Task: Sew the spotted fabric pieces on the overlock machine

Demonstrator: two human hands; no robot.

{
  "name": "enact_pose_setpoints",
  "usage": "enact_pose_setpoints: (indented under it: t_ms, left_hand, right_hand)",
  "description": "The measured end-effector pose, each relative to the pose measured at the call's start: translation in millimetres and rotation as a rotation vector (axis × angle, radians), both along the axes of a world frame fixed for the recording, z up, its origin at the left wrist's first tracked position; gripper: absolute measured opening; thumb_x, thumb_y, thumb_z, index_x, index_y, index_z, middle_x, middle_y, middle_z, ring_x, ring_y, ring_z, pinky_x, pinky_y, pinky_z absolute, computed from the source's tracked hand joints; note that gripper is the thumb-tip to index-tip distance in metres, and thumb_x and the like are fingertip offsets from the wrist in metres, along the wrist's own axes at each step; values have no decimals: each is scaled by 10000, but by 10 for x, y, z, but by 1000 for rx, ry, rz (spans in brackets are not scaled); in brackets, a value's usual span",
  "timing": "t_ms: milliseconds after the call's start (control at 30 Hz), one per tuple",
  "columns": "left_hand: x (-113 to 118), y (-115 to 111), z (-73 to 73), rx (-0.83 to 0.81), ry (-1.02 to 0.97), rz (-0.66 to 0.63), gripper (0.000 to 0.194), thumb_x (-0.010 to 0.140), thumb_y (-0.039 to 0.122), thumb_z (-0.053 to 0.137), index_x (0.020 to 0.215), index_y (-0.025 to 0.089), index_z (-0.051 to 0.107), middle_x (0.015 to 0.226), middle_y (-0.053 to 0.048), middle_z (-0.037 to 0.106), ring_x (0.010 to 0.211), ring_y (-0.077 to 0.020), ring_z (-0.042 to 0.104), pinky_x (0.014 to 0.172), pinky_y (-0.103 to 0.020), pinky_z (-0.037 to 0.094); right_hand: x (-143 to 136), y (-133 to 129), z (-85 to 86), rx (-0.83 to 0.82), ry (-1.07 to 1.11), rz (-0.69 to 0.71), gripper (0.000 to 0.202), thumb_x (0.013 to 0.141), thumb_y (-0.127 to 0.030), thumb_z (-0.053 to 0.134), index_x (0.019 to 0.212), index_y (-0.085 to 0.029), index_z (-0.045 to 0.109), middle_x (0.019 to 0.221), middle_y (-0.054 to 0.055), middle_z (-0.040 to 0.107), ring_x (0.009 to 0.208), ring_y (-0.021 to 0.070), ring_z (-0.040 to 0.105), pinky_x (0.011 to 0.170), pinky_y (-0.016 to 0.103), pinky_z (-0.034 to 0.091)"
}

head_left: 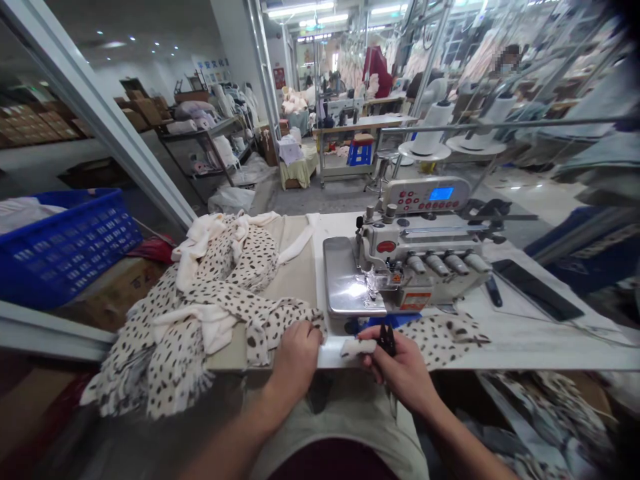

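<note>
My left hand (296, 352) is closed on the edge of a cream fabric with dark spots (280, 320), at the table's front edge. More of this spotted fabric lies heaped to the left, with plain white strips (215, 327) among it. My right hand (403, 367) is closed around black thread snips (387, 339), and a small white piece of fabric (358, 348) sticks out from its fingertips. Just beyond both hands stands an overlock sewing machine (385, 247) with a shiny metal plate (345, 280). Another spotted piece (445, 339) lies beside my right hand.
A phone (537, 290) and a dark slim tool (493, 291) lie right of the machine. Thread cones (433, 130) stand behind it. A blue basket (70, 243) is at the left, near a metal post (110, 107). Fabric scraps (550, 420) sit below the table at right.
</note>
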State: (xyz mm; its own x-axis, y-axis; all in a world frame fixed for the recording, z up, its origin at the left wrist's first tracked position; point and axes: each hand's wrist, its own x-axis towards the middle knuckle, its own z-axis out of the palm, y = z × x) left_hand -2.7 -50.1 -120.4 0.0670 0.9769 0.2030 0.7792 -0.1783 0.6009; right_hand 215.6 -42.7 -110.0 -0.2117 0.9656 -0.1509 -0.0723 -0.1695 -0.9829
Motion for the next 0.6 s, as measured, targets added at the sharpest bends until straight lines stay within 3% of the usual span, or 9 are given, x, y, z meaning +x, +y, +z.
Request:
enact_pose_setpoints:
  t_ms: [133, 267, 367, 600]
  left_hand:
    - [-59, 66, 101, -44, -209, 13, 174, 910, 210, 531, 814, 191, 675, 839, -69, 661, 854, -225, 581, 829, -354, 439]
    - [-136, 126, 128, -181, -507, 63, 168, 886, 330, 602, 845, 189, 685, 721, -23, 656, 654, -159, 575, 644, -263, 441]
    - [-162, 161, 99, -296, -755, 89, 299, 851, 463, 648, 884, 166, 661, 668, -6, 626, 568, -127, 544, 559, -228, 428]
    - [-171, 121, 127, -471, -1083, 46, 441, 729, 531, 790, 895, 139, 674, 762, -45, 686, 644, -123, 590, 642, -236, 478]
  right_hand:
    - [-36, 18, -36, 112, -135, 19, 236, 892, -417, 635, 981, -204, 685, 729, 20, 663, 576, 157, 585, 497, 247, 436]
    - [-133, 50, 21, 258, -274, 33, 201, 920, -378, 598, 908, -203, 698, 823, 32, 687, 755, 190, 624, 659, 273, 478]
    - [-274, 71, 79, 298, -309, 82, 227, 932, -384, 586, 837, -200, 678, 766, 8, 658, 732, 172, 589, 678, 261, 453]
    - [-580, 103, 163, 334, -319, 86, 290, 948, -407, 555, 758, -194, 605, 701, -11, 591, 669, 149, 526, 616, 241, 409]
